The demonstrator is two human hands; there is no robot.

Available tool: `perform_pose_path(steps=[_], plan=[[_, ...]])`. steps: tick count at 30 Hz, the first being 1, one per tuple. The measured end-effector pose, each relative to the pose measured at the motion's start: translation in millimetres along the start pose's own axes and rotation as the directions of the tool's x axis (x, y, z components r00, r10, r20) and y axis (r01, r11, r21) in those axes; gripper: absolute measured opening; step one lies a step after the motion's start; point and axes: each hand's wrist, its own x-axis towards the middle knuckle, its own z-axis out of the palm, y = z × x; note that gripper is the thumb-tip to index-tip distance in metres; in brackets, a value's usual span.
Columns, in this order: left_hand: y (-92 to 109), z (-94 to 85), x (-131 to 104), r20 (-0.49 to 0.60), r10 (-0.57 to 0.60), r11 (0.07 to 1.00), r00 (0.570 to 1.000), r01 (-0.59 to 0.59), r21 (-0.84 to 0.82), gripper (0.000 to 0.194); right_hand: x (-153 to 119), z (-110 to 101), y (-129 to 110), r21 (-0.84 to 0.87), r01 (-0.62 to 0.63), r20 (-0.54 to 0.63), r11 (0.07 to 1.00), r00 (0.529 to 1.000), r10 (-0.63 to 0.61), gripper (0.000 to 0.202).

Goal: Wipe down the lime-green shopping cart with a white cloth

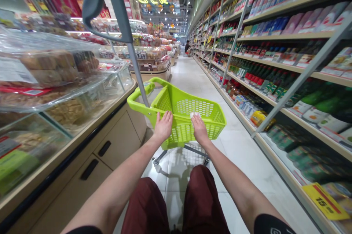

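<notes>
A bright green plastic shopping cart (203,107) with perforated sides stands sideways in front of me, its basket showing no goods. My left hand (164,126) lies on the near side of the cart by the top rim, fingers stretched out and thumb apart. Against the same rim, further right, my right hand (199,127) presses a crumpled white wipe (195,114), its fingers closed together over it. A grey post with a grey loop handle (123,14) rises from the cart's left end. Below the basket, grey legs with casters (156,161) rest on the floor.
Tall shelves (291,67) with bottles, cans and packs line the right side. On the left runs a wooden counter (115,142) with clear bins and packed food (46,65). The pale tiled aisle (183,69) stretches ahead to a distant person (187,48) by the shelves.
</notes>
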Motion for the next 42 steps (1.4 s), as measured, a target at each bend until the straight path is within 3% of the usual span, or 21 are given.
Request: perform_pose_path(steps=[5, 9, 13, 18, 23, 26, 29, 32, 34, 39, 42], plan=[[13, 3.6, 4, -0.006, -0.011, 1.000, 1.000, 0.011, -0.017, 0.056, -16, -28, 35, -0.125, -0.139, 0.013, 0.982, 0.990, 0.141, 0.048], [34, 10.2, 10, 0.031, 0.056, 0.997, 0.998, -0.055, -0.058, 0.056, -14, -24, 24, -0.116, -0.111, 0.072, 0.987, 0.990, 0.120, 0.052], [39, 13.2, 13, 0.074, 0.048, 0.998, 0.996, -0.045, -0.049, 0.055, -13, -18, 18, -0.087, -0.080, 0.113, 0.993, 0.990, 0.090, 0.054], [38, 8.1, 13, 0.080, 0.036, 0.999, 0.996, -0.033, -0.038, 0.054, -29, -42, 57, -0.152, -0.164, 0.080, 0.975, 0.981, 0.177, 0.048], [53, 9.9, 18, 0.087, 0.066, 0.996, 0.994, -0.060, -0.067, 0.057, -45, -66, 88, -0.213, -0.313, -0.005, 0.926, 0.948, 0.319, 0.043], [63, 12.7, 21, 0.115, 0.077, 0.994, 0.990, -0.067, -0.083, 0.057, -42, -60, 77, -0.182, -0.330, -0.003, 0.926, 0.942, 0.335, 0.049], [64, 13.5, 21, 0.135, 0.090, 0.993, 0.987, -0.078, -0.088, 0.058, -29, -40, 46, -0.088, -0.232, 0.052, 0.969, 0.970, 0.237, 0.058], [51, 12.7, 15, 0.123, 0.103, 0.992, 0.987, -0.093, -0.086, 0.059, -16, -20, 16, 0.030, -0.059, 0.109, 0.998, 0.992, 0.055, 0.060], [34, 11.0, 10, 0.090, 0.054, 0.997, 0.994, -0.048, -0.067, 0.059, -11, -13, 6, 0.071, 0.011, 0.103, 0.997, 0.994, -0.018, 0.061], [-19, 2.2, -7, -0.003, -0.128, 0.992, 0.992, 0.128, 0.002, 0.062, -11, -8, 11, 0.046, -0.012, -0.007, 0.999, 1.000, 0.013, 0.059], [-39, -3.6, -17, -0.017, -0.154, 0.988, 0.988, 0.154, -0.002, 0.062, -3, 4, 4, 0.056, -0.014, -0.071, 0.998, 0.997, 0.018, 0.055]])
